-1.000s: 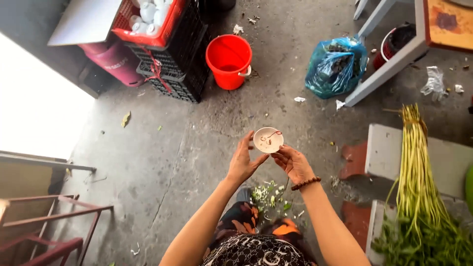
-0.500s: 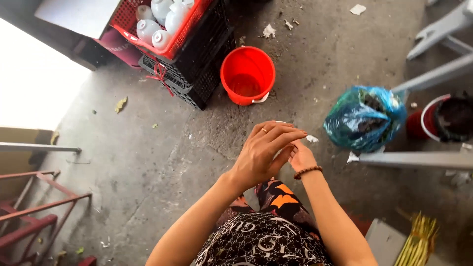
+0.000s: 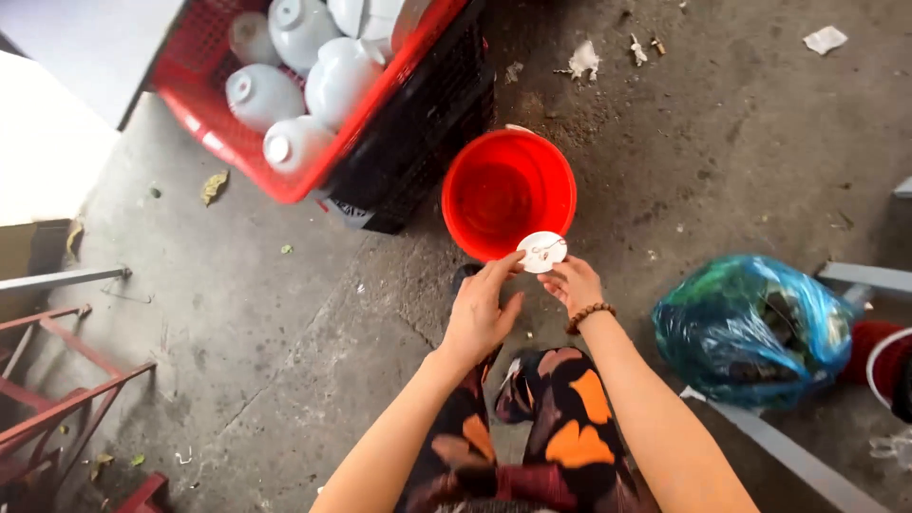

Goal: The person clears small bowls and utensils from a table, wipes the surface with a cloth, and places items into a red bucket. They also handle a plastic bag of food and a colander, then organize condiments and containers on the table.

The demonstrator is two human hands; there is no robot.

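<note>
Holding a small white round dish (image 3: 542, 252) between both hands, I am keeping it right over the near rim of the red bucket (image 3: 508, 193), just above the centre of the frame. My left hand (image 3: 480, 313) is pinching the dish's left edge with its fingertips, the other fingers loosely spread; my right hand (image 3: 573, 283) is touching the lower right edge with curled fingers. The dish face looks mostly bare, with only faint marks I cannot make out. The bucket interior is showing plain red, and I cannot tell whether anything has landed in it. As I judge it, the dish is already brought to the bucket, and whatever emptying or setting down belongs here is not visibly finished. At upper left, a red crate (image 3: 204, 114) is holding white bowls (image 3: 337, 76); a blue plastic bag (image 3: 755, 328) is sitting on the concrete floor (image 3: 285, 313) at right.
</note>
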